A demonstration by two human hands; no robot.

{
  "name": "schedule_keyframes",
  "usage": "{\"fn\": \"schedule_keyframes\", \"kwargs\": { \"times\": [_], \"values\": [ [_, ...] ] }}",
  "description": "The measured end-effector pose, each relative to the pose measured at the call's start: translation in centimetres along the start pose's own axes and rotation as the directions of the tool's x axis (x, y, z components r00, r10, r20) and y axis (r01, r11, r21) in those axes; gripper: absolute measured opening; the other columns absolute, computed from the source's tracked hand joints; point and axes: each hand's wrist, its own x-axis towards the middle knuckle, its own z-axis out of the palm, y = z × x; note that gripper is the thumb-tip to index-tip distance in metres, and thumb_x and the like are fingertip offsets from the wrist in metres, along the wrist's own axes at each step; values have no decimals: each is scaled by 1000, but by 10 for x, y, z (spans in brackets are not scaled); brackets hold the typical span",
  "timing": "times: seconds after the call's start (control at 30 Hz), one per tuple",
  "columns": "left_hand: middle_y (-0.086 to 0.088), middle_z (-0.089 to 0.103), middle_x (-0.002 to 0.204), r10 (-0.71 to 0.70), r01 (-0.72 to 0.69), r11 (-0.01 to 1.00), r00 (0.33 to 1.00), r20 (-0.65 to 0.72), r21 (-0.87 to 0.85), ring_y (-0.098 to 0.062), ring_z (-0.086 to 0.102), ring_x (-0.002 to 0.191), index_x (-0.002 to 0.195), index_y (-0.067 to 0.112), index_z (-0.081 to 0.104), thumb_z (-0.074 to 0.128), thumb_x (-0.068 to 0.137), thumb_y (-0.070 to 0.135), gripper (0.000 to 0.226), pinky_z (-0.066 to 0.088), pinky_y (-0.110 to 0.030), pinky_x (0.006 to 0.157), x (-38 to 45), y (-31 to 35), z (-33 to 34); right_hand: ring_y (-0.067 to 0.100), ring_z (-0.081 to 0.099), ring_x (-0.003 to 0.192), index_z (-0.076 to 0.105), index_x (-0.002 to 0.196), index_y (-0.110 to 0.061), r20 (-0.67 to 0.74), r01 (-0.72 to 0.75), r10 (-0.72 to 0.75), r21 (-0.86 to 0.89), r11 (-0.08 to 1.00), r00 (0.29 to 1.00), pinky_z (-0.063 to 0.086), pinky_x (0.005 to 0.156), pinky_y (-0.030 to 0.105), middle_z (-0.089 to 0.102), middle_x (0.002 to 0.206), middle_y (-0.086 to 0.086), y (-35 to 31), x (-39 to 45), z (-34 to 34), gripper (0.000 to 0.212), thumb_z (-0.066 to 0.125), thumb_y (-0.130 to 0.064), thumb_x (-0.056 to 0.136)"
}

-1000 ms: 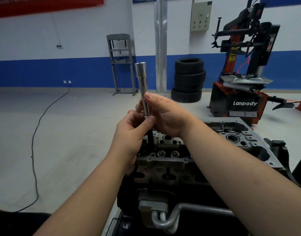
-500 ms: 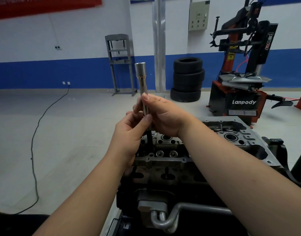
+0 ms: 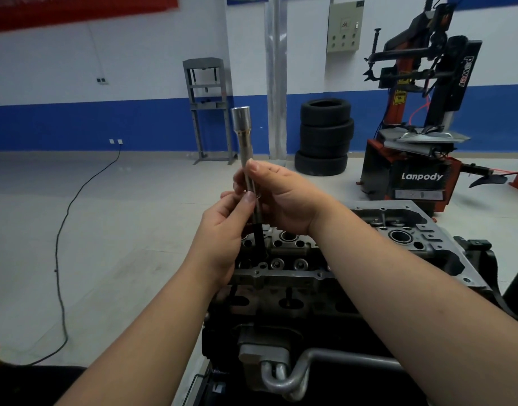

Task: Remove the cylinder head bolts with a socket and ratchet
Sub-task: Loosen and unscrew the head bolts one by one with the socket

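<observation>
Hands meet above the near-left part of the cylinder head (image 3: 299, 260), both on one long chrome socket (image 3: 245, 148) that stands nearly upright with its wide drive end at the top. The left hand (image 3: 222, 227) pinches the lower shank between thumb and fingers; the right hand (image 3: 284, 200) has its fingers curled round the shank just above, so both grips are clenched on the tool. Below the hands a dark shaft (image 3: 259, 238) runs down from the socket into a hole near the head's left edge; whether that is a bolt coming up or a bit of the tool, I cannot tell. No ratchet shows anywhere in view.

The step in hand looks like finger work at one bolt hole: seating the socket or spinning out a bolt already loosened. Next it calls for keeping the socket in line with the hole, so nothing binds or cocks, then lifting straight up. If the bolt is tight, a ratchet must go on the open top end.
</observation>
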Motion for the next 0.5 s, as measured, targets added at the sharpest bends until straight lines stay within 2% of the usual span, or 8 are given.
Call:
{"fn": "schedule_keyframes", "kwargs": {
  "times": [0.07, 0.13, 0.2, 0.27, 0.33, 0.43, 0.5],
  "values": [
    [-8, 71, 124, -20, 21, 999, 999, 38, -29, -16, 70, 115, 99, 38, 81, 57, 97, 39, 24, 52, -31, 95, -1, 2, -1, 15, 67, 86, 64, 99, -14, -3, -20, 20, -23, 1000, 1000, 55, 76, 32, 67, 84, -2, 0, -1, 0, 32, 42, -37, 104],
    [-14, 69, 126, -10, 11, 999, 1000, 26, -43, -19, 71, 113, 98, 36, 81, 61, 97, 37, 20, 55, -31, 94, -1, 2, 0, 15, 66, 87, 66, 102, -15, -8, -35, 34, -23, 999, 999, 55, 75, 30, 66, 86, -2, 1, 0, 1, 35, 42, -40, 103],
    [-14, 73, 115, 17, -17, 999, 1000, -12, -36, -21, 73, 106, 99, 26, 79, 65, 87, 36, 21, 58, -27, 87, 0, 0, 0, 18, 61, 91, 65, 105, -15, -2, -33, 33, -4, 999, 999, 51, 79, 32, 64, 87, -2, 1, 0, 1, 33, 45, -41, 101],
    [-4, 77, 100, 43, -43, 999, 999, -33, -3, -18, 75, 98, 104, 17, 72, 69, 80, 37, 31, 58, -23, 82, 0, -2, 1, 18, 59, 88, 61, 103, -13, 7, -15, 15, 33, 999, 1000, 47, 85, 37, 62, 87, 0, 1, 1, 1, 25, 49, -35, 100],
    [4, 76, 95, 58, -56, 998, 997, -46, 29, -15, 74, 97, 103, 16, 71, 71, 80, 39, 33, 57, -22, 81, 1, -3, 1, 17, 60, 86, 59, 97, -12, 9, 6, -6, 60, 998, 1000, 46, 87, 38, 61, 87, 1, 1, 1, 1, 20, 48, -28, 103],
    [1, 73, 107, 26, -26, 1000, 1000, -18, 1, -15, 73, 105, 96, 28, 80, 65, 92, 41, 20, 57, -24, 84, 1, -1, 0, 14, 66, 83, 60, 97, -11, 3, -2, 2, 24, 1000, 1000, 51, 81, 35, 63, 86, 1, -1, -1, 2, 27, 42, -30, 105],
    [-7, 71, 118, -4, 5, 999, 1000, 23, -52, -15, 71, 110, 96, 35, 82, 58, 99, 37, 24, 56, -24, 85, 0, 1, -1, 15, 66, 85, 62, 98, -11, -3, -26, 26, 3, 1000, 1000, 51, 82, 35, 66, 86, 0, -2, -1, 2, 33, 41, -36, 104]
  ]
}}
